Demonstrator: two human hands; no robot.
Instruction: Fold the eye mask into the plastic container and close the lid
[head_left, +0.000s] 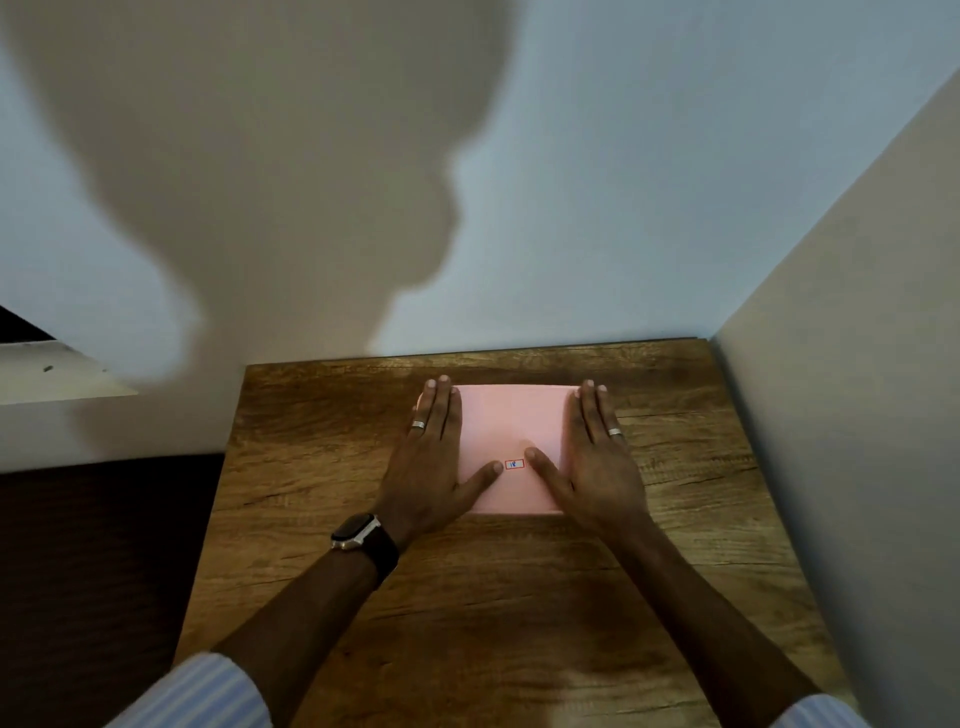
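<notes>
A pink plastic container (511, 426) lies flat on the wooden table (467, 597) with its lid down; a small red-framed label sits near its front edge. My left hand (434, 457) rests flat along its left side, fingers together and thumb on the lid. On the right side my right hand (597, 457) lies flat the same way, its thumb beside the label. Both hands press on the lid and grip nothing. The eye mask is not visible.
A white wall rises right behind the table, with a large shadow on it. A pale panel (857, 415) closes off the table's right side. Dark floor (93, 571) lies to the left, below a white ledge (57, 371).
</notes>
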